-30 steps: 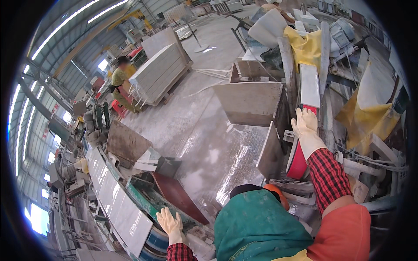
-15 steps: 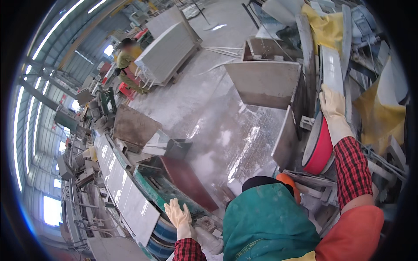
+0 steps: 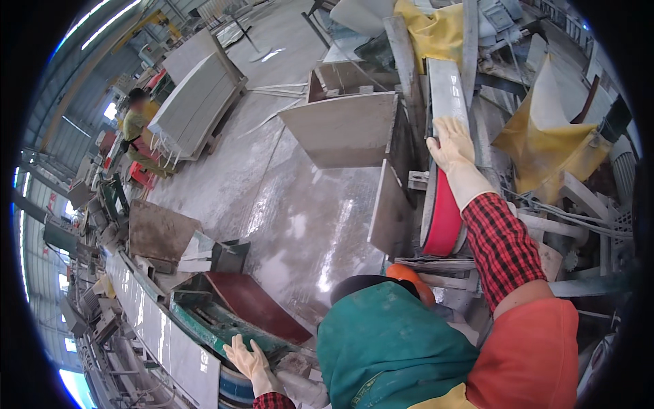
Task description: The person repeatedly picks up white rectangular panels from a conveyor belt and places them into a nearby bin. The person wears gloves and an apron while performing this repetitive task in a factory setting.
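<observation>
My right hand (image 3: 455, 153), in a pale rubber glove over a red checked sleeve, lies flat with spread fingers on the lower end of a long grey stone slab (image 3: 447, 87). That slab runs away from me on a machine bed, just above a red wheel (image 3: 444, 219). My left hand (image 3: 249, 362), gloved the same way, rests with spread fingers on the edge of a green machine frame (image 3: 204, 320) beside a dark red plate (image 3: 260, 308). A green apron and an orange sleeve fill the bottom of the view.
A wet concrete floor (image 3: 300, 204) spreads in the middle. Upright stone slabs (image 3: 344, 129) lean by the machine. A conveyor with pale tiles (image 3: 170, 347) runs at lower left. Yellow sheets (image 3: 552, 146) hang on the right. A person (image 3: 139, 133) stands by stacked slabs (image 3: 194, 92) far left.
The view has swung, so the machine and slab sit more central. My right hand has stayed on the slab's end, and my left hand has shifted along the green frame.
</observation>
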Demonstrator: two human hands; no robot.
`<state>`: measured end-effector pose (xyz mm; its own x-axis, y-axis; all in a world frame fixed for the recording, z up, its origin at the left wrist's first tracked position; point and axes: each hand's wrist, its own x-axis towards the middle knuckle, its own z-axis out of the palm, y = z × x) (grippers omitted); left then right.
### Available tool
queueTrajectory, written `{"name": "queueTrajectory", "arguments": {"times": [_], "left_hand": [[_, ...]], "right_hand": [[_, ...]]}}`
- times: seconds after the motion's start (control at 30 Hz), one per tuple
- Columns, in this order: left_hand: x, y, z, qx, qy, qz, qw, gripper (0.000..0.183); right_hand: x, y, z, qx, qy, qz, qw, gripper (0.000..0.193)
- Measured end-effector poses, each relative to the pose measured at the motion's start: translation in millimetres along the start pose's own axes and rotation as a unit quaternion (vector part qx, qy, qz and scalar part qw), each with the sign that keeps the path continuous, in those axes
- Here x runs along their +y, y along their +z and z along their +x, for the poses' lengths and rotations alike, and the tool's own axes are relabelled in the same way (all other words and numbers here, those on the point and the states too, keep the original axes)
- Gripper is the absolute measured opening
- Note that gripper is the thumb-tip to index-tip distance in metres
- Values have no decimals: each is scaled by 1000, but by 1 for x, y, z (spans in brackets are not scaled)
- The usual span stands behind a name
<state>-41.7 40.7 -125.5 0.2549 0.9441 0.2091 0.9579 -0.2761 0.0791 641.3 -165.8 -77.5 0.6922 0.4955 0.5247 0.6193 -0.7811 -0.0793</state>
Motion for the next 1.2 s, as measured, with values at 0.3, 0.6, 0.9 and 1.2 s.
{"name": "queueTrajectory", "arguments": {"times": [0.3,0.6,0.9,1.2], "left_hand": [[8,-5,0,4,-18,-5,1000,40],[5,1,0,34,-11,-33,999,36],[12,-11,8,67,-9,-29,997,32],[16,-21,0,95,-26,-65,993,29]], "right_hand": [[-8,-18,-9,-45,22,-19,999,51],[-15,-17,-16,-44,9,-25,999,54],[1,-6,-25,-65,16,-9,998,62],[-12,-13,-33,-85,-9,-25,996,60]]}}
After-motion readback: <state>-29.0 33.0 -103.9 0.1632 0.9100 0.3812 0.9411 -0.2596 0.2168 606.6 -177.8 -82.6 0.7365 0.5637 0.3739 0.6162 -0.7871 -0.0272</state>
